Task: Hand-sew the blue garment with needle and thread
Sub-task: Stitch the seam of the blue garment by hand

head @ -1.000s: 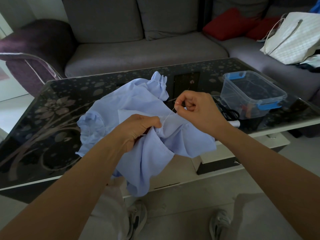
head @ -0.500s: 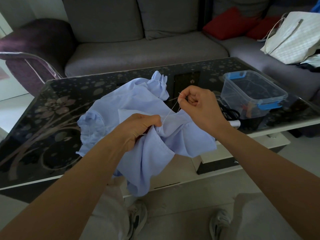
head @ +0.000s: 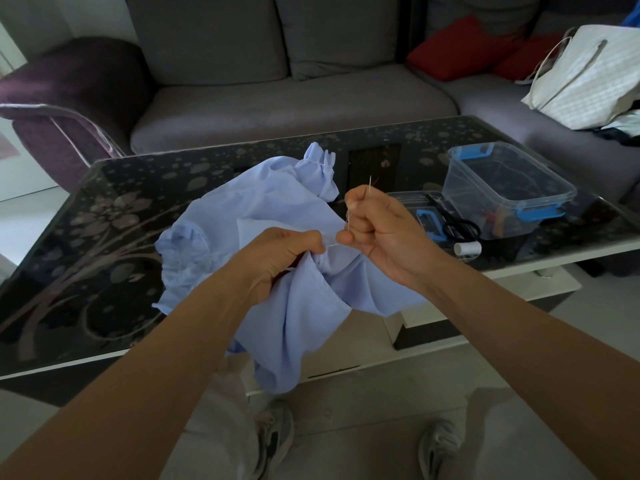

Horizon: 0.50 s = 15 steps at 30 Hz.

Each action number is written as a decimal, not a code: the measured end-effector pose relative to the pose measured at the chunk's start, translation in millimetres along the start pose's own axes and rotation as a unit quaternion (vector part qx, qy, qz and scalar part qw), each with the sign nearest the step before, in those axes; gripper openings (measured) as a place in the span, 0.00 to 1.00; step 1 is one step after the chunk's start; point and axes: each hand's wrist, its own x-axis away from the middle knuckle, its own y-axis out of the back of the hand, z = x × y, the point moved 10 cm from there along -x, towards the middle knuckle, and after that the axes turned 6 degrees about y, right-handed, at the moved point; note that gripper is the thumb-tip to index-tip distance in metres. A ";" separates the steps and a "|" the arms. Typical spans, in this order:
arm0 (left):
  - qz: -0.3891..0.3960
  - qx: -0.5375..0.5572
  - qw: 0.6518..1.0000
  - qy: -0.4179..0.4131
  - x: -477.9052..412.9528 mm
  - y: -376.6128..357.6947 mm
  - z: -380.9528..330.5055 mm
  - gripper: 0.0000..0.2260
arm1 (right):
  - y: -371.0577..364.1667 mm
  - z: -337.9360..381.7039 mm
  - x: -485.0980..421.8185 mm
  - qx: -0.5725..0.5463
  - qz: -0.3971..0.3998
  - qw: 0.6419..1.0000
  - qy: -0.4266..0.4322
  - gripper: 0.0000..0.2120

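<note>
Over the counter [head: 104,271], right hand [head: 384,233] has tipped its pinched needle [head: 369,187] upright; left hand [head: 280,258] grips blue garment [head: 263,209], stitch likely pulled through

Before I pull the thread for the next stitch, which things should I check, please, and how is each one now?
1. Right hand pinches the needle: ok.
2. Needle tip points up, away from the fingers: ok.
3. Left hand grips the garment beside the stitch: ok.
4. Thread runs from garment to right hand without a tangle: cannot tell, too thin.
5. Scissors lie close, to the right of the right hand: ok.
</note>
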 end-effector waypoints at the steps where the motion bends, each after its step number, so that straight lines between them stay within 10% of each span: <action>1: 0.004 -0.002 1.000 0.003 0.7 -1.0 0.4 0.07 | 0.9 0.9 -1.0 0.011 -0.002 1.000 0.006 0.13; 15: 0.026 -0.033 0.999 -0.027 7.2 -8.2 -6.1 0.25 | 8.5 -0.1 -3.6 0.088 -0.013 0.996 0.009 0.11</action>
